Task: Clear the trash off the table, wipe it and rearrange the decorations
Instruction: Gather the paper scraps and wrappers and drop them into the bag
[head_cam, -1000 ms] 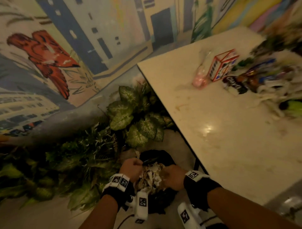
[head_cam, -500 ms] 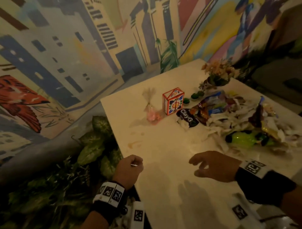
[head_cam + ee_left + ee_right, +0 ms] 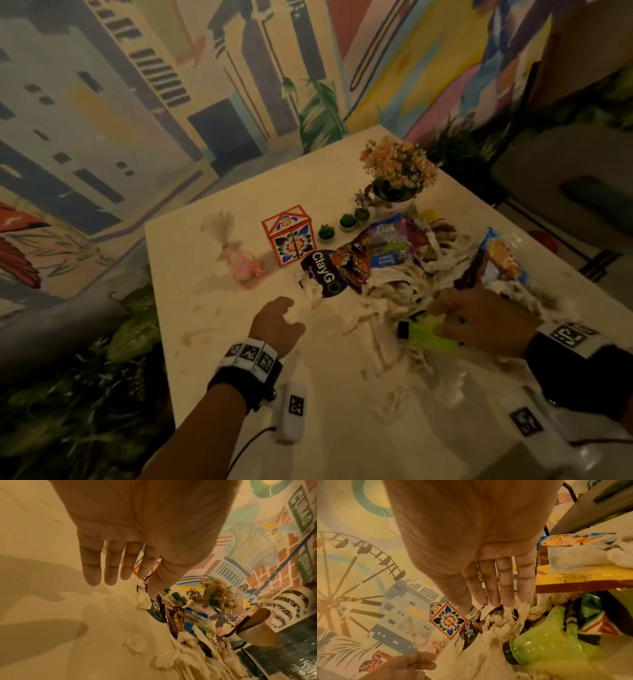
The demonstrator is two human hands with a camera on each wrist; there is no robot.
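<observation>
A heap of white tissues point(image 3: 394, 298) covers the right half of the white table point(image 3: 239, 394), mixed with a black ClayG wrapper point(image 3: 323, 274), snack wrappers point(image 3: 352, 262) and a green bottle point(image 3: 424, 334). My right hand point(image 3: 472, 318) hovers over the bottle with straight fingers; its fingertips point(image 3: 506, 601) touch the tissues point(image 3: 488, 649) beyond the bottle point(image 3: 547, 649). My left hand point(image 3: 277, 322) is flat and empty just above the bare tabletop, near the heap's left edge, its fingers point(image 3: 109, 568) straight. Behind stand a floral box point(image 3: 289, 240), a pink pouch point(image 3: 239, 260), small cactus pots point(image 3: 325, 232) and a flower pot point(image 3: 397, 171).
Leafy plants point(image 3: 133, 325) fill the floor left of the table, under a painted mural wall. A grey chair point(image 3: 565, 205) stands at the far right. Brown stains point(image 3: 195, 337) mark the table's left part. A biscuit pack point(image 3: 500, 260) lies at the heap's right.
Both hands have come up from a black bag on the floor, where they pressed tissues in, and reached forward over the table to the trash heap. My view has swung to the table.
</observation>
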